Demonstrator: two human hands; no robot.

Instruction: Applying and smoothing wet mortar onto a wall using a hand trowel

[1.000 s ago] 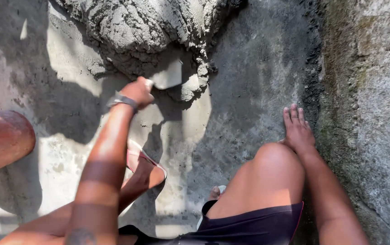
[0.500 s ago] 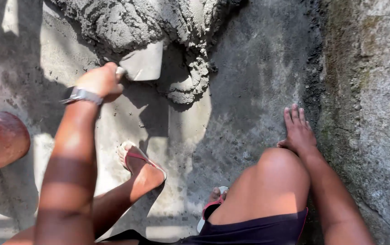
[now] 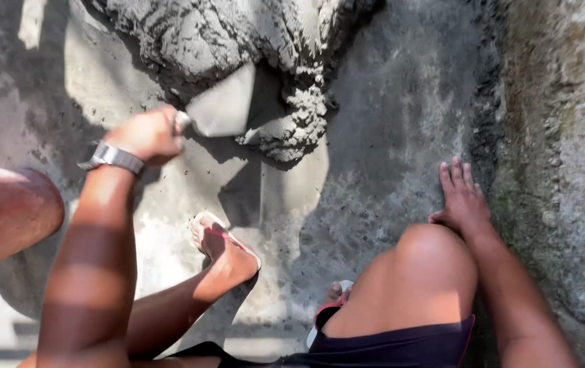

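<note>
Near edge of floor (image 3: 388, 157): flip-flop (image 3: 219, 240) on left foot, knee beside it. Right hand (image 3: 464, 199) flat, fingers spread, grasping nothing. Left hand (image 3: 148, 135) clenched on trowel (image 3: 221, 109), handle mostly hidden. Blade touching, possibly dug into, mortar heap (image 3: 238, 48) at far edge.

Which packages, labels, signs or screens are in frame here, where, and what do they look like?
None in view: no package, label, sign or screen.
Closest thing to one is the wristwatch on the left wrist: silver metal band; its face is not visible.
Left hand grips a trowel, grey flat blade against the wet mortar pile.
Right hand lies flat on the grey cement floor.
</note>
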